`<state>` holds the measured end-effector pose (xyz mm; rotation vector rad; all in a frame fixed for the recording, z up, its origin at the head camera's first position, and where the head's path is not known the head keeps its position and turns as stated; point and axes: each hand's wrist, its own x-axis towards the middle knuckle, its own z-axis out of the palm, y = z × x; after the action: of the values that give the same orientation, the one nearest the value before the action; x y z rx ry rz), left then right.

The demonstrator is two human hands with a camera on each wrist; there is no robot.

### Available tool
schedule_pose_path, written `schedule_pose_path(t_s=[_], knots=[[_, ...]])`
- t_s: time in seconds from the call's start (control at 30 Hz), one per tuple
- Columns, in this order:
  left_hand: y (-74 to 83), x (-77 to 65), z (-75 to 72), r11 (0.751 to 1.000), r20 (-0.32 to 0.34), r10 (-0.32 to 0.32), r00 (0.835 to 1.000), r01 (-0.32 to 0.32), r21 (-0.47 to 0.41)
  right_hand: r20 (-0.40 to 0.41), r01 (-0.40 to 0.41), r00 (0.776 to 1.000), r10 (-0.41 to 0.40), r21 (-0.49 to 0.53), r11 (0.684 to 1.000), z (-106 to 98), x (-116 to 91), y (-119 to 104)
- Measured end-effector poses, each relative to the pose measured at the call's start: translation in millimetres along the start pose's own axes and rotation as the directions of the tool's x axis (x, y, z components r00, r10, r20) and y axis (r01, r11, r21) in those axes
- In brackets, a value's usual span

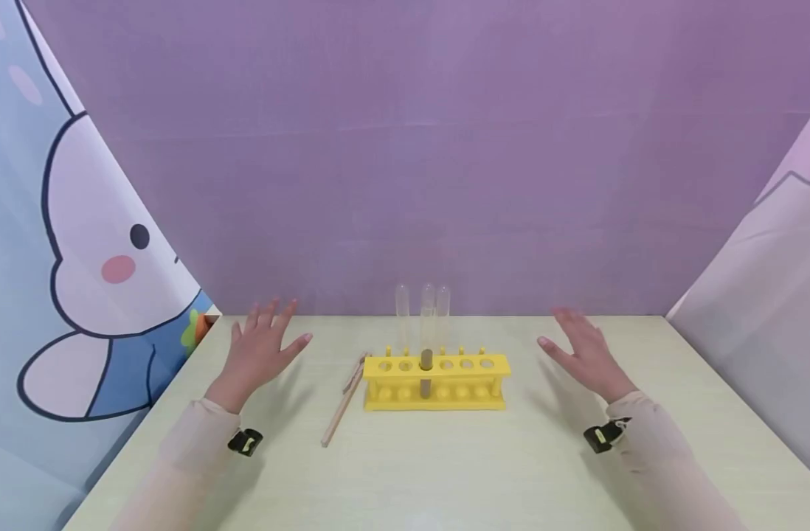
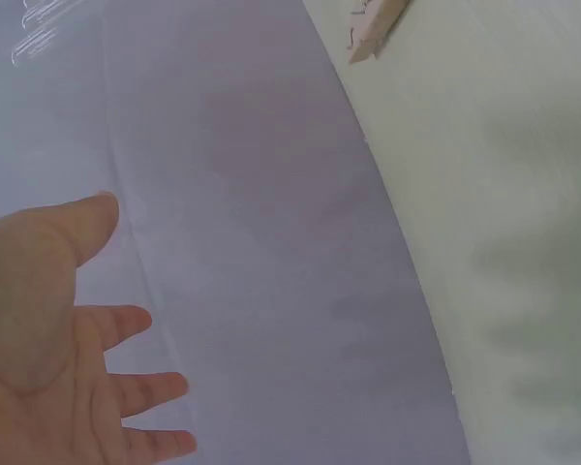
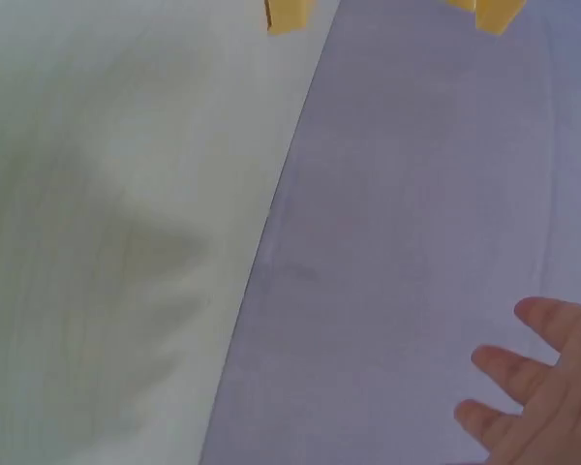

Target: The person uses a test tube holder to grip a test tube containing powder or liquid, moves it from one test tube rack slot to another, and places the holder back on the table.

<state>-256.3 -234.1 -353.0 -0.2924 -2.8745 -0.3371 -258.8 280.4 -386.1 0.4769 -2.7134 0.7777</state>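
Observation:
A yellow test tube rack [image 1: 434, 404] stands on the table, with three clear test tubes [image 1: 403, 302] rising at its back. A grey cylindrical section [image 1: 426, 387] sits in one of its middle holes; whether it belongs to the clear tube above it I cannot tell. Left of the rack lies a wooden test tube holder [image 1: 341, 413], its end also in the left wrist view. My left hand [image 1: 255, 354] hovers left of the holder, fingers spread, holding nothing. To the rack's right, my right hand [image 1: 587, 354] is likewise raised with spread fingers, apart from everything.
The pale table [image 1: 438, 472] ends at a purple backdrop [image 1: 431, 184] close behind the rack. Printed cloth [image 1: 86, 221] hangs along the left side, and a pale curtain [image 1: 777, 295] borders the right. Yellow rack parts [image 3: 289, 14] show atop the right wrist view.

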Motion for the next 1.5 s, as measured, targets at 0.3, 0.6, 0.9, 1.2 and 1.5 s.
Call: schedule_pose_path(t_s=[0.3,0.6,0.9,1.2,1.5], knots=[[6.4,-0.8,3.1,1.0,-0.023,0.02,1.0,-0.02,0.006,0.094,-0.055,0.995,0.037,0.202,0.978,14,-2,-15],[16.7,-4.4,12.8,0.999,0.006,0.043,0.999,-0.043,0.013,0.104,-0.002,0.994,-0.037,0.352,0.936,30,-1,-29],[29.8,-8.7,24.4,0.999,0.036,0.042,0.998,-0.041,-0.029,0.11,0.027,0.99,-0.088,0.466,0.884,46,1,-36],[45.2,-9.9,32.5,0.998,0.113,0.008,0.994,-0.001,-0.063,0.083,0.037,0.992,-0.092,0.51,0.859,56,2,-44],[56.0,-9.8,35.2,0.997,0.162,-0.008,0.987,0.021,-0.079,0.099,0.014,0.993,-0.068,0.471,0.882,55,-1,-58]])
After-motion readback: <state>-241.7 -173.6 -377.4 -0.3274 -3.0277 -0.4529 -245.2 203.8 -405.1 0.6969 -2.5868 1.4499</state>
